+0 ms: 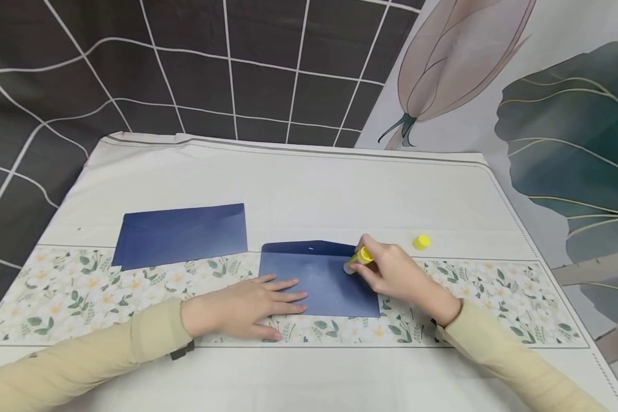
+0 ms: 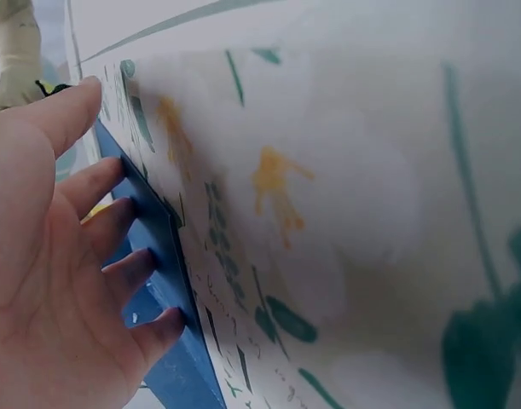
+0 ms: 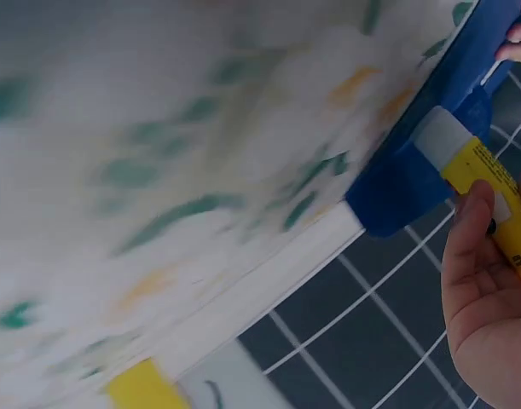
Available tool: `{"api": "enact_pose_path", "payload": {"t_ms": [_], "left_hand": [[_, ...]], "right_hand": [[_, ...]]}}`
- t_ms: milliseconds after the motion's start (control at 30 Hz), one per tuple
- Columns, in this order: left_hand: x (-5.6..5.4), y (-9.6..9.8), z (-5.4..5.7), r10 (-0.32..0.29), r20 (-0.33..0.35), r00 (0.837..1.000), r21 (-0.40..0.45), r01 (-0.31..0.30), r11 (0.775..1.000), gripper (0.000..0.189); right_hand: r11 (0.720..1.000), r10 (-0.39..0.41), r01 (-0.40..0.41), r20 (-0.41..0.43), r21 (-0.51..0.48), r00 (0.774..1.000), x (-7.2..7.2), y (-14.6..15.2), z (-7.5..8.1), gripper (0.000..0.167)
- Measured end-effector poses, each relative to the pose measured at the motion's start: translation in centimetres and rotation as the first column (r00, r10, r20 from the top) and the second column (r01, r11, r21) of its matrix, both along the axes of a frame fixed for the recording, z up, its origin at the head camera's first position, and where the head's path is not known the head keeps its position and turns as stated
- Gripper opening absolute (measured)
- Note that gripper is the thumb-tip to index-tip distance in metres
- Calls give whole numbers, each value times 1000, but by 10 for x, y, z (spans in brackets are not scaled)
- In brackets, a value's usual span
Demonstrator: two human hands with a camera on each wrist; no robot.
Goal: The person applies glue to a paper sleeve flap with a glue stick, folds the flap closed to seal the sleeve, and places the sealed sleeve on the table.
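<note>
A dark blue envelope [image 1: 319,286] lies on the table with its flap [image 1: 309,247] folded out toward the far side. My left hand [image 1: 249,307] rests on its left part, fingers spread and straight. In my right hand [image 1: 393,272] I grip a yellow glue stick [image 1: 360,258], its pale end down at the envelope's upper right, near the flap. The right wrist view shows the uncapped glue stick [image 3: 486,183] between thumb and fingers, close to the blue paper. Its yellow cap [image 1: 421,242] stands on the table, right of that hand.
Several more blue envelopes [image 1: 182,236] lie stacked at the left, slightly fanned. A white cloth [image 1: 309,189] with a floral band covers the table. Behind it hangs a dark gridded curtain [image 1: 268,86], with a leaf-patterned one [image 1: 571,143] at the right.
</note>
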State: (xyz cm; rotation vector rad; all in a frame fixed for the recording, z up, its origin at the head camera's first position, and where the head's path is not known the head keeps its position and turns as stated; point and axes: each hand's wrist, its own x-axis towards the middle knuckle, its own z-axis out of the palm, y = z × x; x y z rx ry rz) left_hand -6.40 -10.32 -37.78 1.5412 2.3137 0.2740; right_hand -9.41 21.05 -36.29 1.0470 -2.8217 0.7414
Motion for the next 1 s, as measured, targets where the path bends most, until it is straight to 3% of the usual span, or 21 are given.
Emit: {"api": "enact_pose_path", "payload": {"t_ms": [300, 1000], "left_hand": [[-1, 3, 1, 19, 48, 999, 23, -20, 1000, 59], [4, 3, 4, 57, 103, 993, 23, -60, 998, 57]], "right_hand": [[996, 86, -84, -40, 40, 996, -11, -23, 1, 20], [984, 177, -178, -34, -14, 984, -21, -59, -4, 21]]}}
